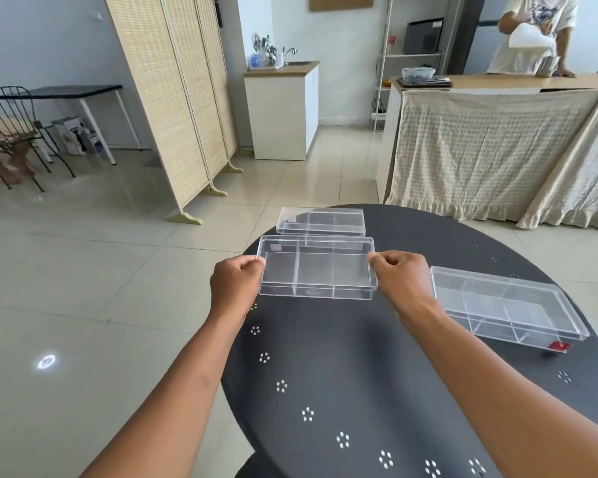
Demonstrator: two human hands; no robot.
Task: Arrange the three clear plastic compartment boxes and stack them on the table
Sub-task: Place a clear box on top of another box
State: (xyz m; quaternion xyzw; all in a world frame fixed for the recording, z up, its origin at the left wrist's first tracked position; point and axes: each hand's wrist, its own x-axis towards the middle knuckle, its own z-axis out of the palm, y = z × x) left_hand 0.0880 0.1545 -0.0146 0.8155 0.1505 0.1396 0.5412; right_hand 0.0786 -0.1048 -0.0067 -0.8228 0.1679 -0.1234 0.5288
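**Middle box held by both ends above the table's far-left edge**

The middle box (316, 269), clear, lidded and seemingly empty in its compartments, is pinched at its short ends by the left hand (237, 282) and right hand (399, 277), fingers curled narrowly on the rims. A far box (321, 220) is partly overlapped at the round table's (342, 357) far edge. A right box (504, 303) is seen near the right edge, a red tag (558, 346) partly hidden beneath it

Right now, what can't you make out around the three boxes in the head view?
- Held box: resting on the table or lifted; clear plastic hides any gap.
- Far box: near edge covered by the held box.
- Right box: red tag too small to read.
- Left hand, right hand: fingertips curled out of sight.
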